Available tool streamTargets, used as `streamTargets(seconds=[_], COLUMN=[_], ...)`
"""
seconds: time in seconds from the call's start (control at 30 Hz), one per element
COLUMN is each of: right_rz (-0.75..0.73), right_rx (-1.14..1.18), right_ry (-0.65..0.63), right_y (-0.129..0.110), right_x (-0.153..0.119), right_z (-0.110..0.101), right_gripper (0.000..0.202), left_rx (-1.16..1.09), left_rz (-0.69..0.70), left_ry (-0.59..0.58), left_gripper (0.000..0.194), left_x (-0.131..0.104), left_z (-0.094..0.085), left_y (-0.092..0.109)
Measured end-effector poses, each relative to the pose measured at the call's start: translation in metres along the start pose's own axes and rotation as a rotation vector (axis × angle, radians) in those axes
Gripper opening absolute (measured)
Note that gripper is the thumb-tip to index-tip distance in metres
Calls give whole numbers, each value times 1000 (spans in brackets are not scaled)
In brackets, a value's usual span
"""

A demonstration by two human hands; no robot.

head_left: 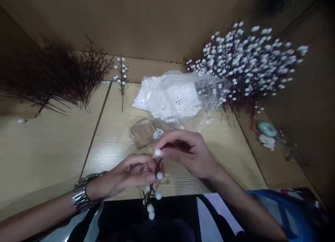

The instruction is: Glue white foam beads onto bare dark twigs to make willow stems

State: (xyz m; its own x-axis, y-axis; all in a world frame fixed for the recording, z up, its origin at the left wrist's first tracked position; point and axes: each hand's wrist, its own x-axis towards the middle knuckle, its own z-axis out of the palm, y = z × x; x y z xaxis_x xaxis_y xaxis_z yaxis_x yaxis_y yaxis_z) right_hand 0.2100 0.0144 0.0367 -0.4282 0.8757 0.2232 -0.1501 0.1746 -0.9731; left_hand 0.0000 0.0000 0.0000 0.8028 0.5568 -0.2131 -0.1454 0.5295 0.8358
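My left hand (138, 172), with a metal watch at the wrist, pinches a dark twig (150, 193) that carries several white balls at its lower end, near my body. My right hand (187, 151) holds a white ball (157, 152) between thumb and forefinger at the twig's upper tip. Just behind my hands lies a small brown cardboard piece (142, 133) with a bit of white stuff (157, 133) at its right edge. Farther back, a clear plastic bag (175, 95) full of small white balls rests on the table.
Bare dark twigs (65, 71) are heaped at the back left. One white-tipped twig (122, 78) lies left of the bag. A large bunch of white-tipped twigs (246, 60) fills the back right, with a pale green object (267, 129) below. Blue fabric (285, 214) is at lower right.
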Motion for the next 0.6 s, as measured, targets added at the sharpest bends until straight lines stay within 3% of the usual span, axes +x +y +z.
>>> streamTargets(seconds=[0.27,0.43,0.6], right_rz=[-376,-385,-356], right_rx=[-340,-571,-687], right_ry=[66,85,252], right_y=[11,16,19], right_x=[-3,-5,-4], right_z=[12,11,12], right_gripper=[22,22,20], left_rx=[-1,87,55], left_rz=[-12,30,102], left_ry=[18,171,280], left_gripper=[14,9,26], left_x=[-1,3,4], left_z=[-2,-3,1], left_y=[-2,-12,-16])
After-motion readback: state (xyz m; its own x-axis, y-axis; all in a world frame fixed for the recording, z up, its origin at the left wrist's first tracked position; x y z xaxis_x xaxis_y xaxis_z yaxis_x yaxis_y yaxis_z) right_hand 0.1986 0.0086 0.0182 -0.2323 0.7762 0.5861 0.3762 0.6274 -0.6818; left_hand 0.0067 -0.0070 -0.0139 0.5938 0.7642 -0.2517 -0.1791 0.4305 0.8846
